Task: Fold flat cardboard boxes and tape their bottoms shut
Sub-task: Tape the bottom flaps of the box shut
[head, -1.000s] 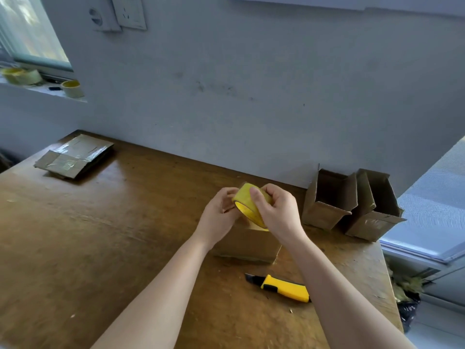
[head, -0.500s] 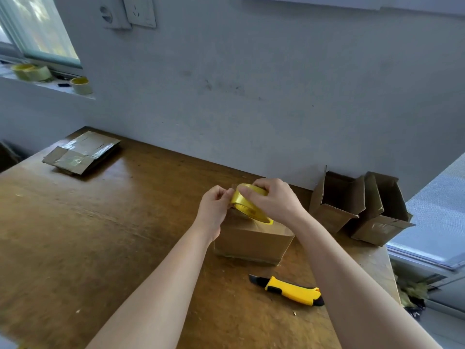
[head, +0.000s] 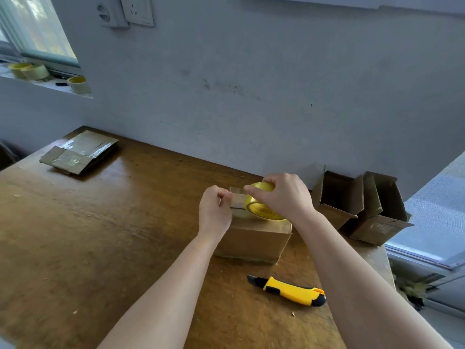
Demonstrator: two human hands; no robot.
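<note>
A folded cardboard box (head: 254,240) stands on the wooden table (head: 100,235) with its closed flaps facing up. My right hand (head: 284,195) grips a yellow tape roll (head: 261,210) that rests on the box top. My left hand (head: 214,210) pinches the loose tape end at the box's left top edge. A short clear strip of tape stretches between the two hands across the flaps.
A yellow utility knife (head: 289,290) lies in front of the box. Two folded boxes (head: 362,207) lie on their sides at the right by the wall. A stack of flat boxes (head: 78,152) sits at the far left. Spare tape rolls (head: 78,84) stand on the window sill.
Both hands have lowered the tape roll from the air onto the box top. My left hand has drawn the tape end out to the left edge.
</note>
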